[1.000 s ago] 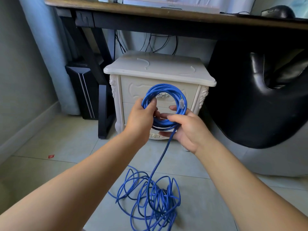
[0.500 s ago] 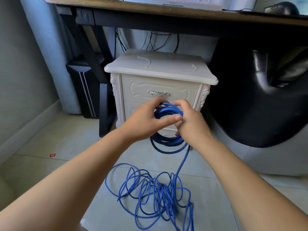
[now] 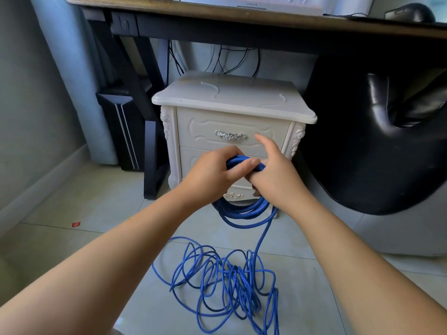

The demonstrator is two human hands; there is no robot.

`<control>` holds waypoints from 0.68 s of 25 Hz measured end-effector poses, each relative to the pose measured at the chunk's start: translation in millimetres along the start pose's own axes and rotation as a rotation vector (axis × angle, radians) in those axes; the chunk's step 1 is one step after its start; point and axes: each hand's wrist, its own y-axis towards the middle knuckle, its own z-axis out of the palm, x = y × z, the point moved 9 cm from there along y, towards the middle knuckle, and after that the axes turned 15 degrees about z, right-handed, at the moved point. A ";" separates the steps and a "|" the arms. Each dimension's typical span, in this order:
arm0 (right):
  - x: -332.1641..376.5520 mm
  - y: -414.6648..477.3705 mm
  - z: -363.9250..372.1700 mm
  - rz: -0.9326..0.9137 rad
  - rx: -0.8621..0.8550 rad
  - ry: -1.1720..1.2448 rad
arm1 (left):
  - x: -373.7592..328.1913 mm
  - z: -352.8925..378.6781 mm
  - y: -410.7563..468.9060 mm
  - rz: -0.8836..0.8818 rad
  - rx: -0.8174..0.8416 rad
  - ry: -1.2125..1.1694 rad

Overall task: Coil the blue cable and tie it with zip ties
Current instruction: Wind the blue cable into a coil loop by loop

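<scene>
Blue cable (image 3: 242, 210) coil gripped at 12 o'clock by left hand (image 3: 210, 175); right hand (image 3: 278, 180) alongside, grip not discernible; uncoiled tail (image 3: 262, 238) hanging toward 6 o'clock, nearer right hand.

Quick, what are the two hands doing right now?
Left hand: holding the blue cable coil.
Right hand: holding the same cable, one finger straight.

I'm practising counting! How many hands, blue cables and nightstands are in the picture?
hands: 2, the left hand and the right hand
cable: 1
nightstand: 1
total: 4
</scene>
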 end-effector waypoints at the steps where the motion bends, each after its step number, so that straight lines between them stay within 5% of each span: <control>1: -4.3 2.2 -0.2 0.046 0.042 0.114 | 0.8 -1.6 0.7 -0.008 -0.033 -0.025; 8: -34.3 -12.0 30.5 0.342 0.496 0.461 | 27.0 -32.8 -3.6 -0.153 -0.445 -0.331; 12: -30.6 -2.5 35.1 0.356 0.295 0.825 | 31.8 -21.1 -13.5 -0.272 -0.628 -0.517; 17: -32.6 2.6 5.9 0.257 -0.009 0.687 | 25.0 3.1 -17.2 -0.334 -0.432 -0.580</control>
